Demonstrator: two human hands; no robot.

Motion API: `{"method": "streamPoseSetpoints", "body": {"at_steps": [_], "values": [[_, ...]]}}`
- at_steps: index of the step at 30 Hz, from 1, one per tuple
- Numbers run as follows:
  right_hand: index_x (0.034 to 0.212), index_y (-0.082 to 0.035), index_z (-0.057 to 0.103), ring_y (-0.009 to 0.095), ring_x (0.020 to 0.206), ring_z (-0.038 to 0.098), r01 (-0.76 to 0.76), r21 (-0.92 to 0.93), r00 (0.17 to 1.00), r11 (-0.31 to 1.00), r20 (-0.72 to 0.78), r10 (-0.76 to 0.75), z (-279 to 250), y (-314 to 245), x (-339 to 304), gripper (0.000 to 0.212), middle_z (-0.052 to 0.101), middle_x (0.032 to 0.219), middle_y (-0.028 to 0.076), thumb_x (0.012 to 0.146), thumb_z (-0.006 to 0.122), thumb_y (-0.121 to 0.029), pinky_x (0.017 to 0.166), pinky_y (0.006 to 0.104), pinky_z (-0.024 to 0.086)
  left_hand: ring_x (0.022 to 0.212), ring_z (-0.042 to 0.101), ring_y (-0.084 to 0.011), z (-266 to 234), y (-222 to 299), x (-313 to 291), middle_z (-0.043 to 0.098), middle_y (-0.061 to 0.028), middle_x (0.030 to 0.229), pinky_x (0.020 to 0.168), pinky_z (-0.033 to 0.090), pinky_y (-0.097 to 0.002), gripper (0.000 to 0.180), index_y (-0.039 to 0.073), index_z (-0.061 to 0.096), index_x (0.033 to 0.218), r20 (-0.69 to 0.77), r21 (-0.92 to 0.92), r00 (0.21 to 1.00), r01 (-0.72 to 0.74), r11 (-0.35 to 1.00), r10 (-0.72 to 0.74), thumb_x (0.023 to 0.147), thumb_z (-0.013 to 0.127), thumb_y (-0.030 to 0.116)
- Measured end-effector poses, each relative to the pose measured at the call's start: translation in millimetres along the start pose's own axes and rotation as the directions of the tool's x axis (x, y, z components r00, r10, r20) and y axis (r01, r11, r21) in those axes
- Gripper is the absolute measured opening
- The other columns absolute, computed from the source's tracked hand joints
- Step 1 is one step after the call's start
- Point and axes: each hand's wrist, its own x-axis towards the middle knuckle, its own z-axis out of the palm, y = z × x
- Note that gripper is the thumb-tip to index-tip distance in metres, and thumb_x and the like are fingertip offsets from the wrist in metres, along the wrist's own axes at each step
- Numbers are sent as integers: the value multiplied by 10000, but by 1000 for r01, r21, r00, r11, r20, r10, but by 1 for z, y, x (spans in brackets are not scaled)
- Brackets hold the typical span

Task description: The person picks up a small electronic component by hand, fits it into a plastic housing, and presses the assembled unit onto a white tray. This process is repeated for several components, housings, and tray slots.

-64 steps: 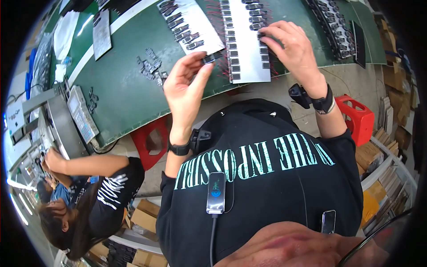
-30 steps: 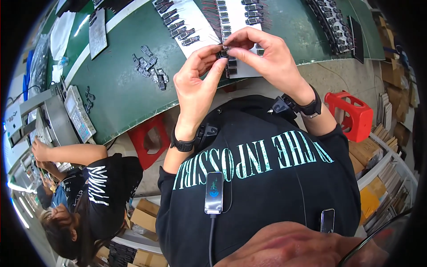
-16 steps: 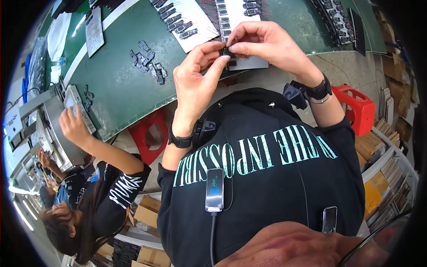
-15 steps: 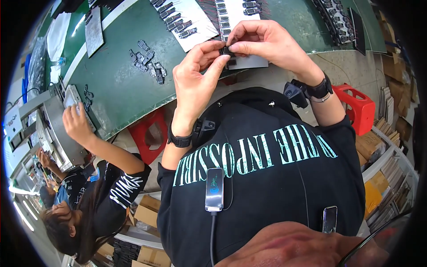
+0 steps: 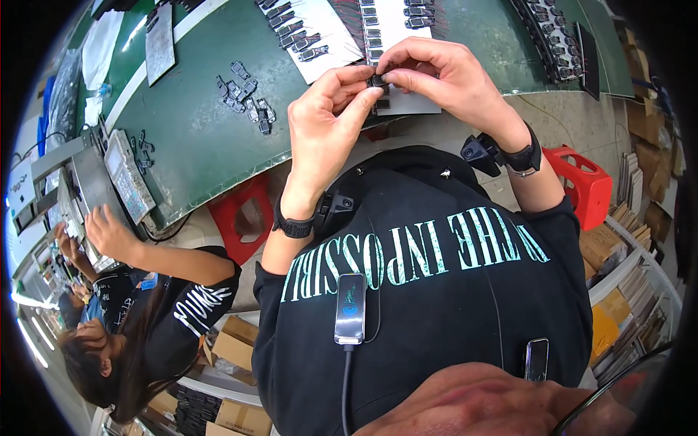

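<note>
Both my hands meet above the near edge of the green table, pinching a small black rectangular part (image 5: 377,81) between them. My left hand (image 5: 320,120) has its thumb and fingers closed on the part's left side. From the right, my right hand (image 5: 454,76) grips the part's upper edge with thumb and forefinger. The fingertips hide much of it. Just beyond lies a white board (image 5: 407,103) with a column of small black-framed parts (image 5: 373,33). Another white board (image 5: 331,65) to the left carries several black modules (image 5: 314,54) with thin red wires.
Loose black parts (image 5: 247,94) lie in a pile on the green table (image 5: 196,134). A black rack of modules (image 5: 556,43) stands at right. Red stools (image 5: 585,185) are by the table. At left, a co-worker's hand (image 5: 109,232) is near a machine with a keypad panel (image 5: 127,174).
My hands keep their pinch on the black part, with only slight finger movement. The co-worker's raised hand has moved left and down, away from the keypad panel. The view has shifted slightly.
</note>
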Motion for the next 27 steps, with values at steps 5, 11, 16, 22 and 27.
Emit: {"method": "streamPoseSetpoints", "body": {"at_steps": [5,11,16,22,27], "values": [[1089,16,621,63,890,597,-24,194,997,981,82,8,-6,4,6,158,629,952,16,957,640,-67,803,222,505,855,716,-104,3,6,0,750,-80,918,762,558,-233,224,-26,674,1097,1,38,1000,-29,999,29,883,722,16],[1093,9,602,65,865,596,-119,128,989,985,100,106,-7,0,8,170,619,923,19,953,646,-76,783,225,505,855,721,-111,5,4,0,748,-86,912,763,558,-234,205,-27,667,1080,-12,88,999,-44,995,45,883,713,8],[1065,15,608,76,865,605,-7,-90,998,996,63,12,-9,-5,3,157,627,927,22,939,653,-67,779,244,508,844,721,-110,8,8,1,746,-82,902,762,557,-234,186,-25,666,1069,2,62,1000,-29,998,29,888,700,-1],[1065,13,619,83,838,615,62,-254,996,965,-53,-78,9,-18,-14,163,641,907,37,922,660,-54,755,258,510,888,714,-125,10,6,-8,741,-91,967,801,554,-260,193,-23,668,1079,-13,49,1000,12,999,-12,892,696,11],[1061,10,647,96,790,613,49,-216,973,975,-210,-96,-5,-15,-20,165,641,867,51,917,666,-69,716,251,500,969,701,-175,20,15,-3,729,-108,1068,870,540,-307,232,-5,682,1114,-35,336,968,-223,915,249,886,701,33]]}}
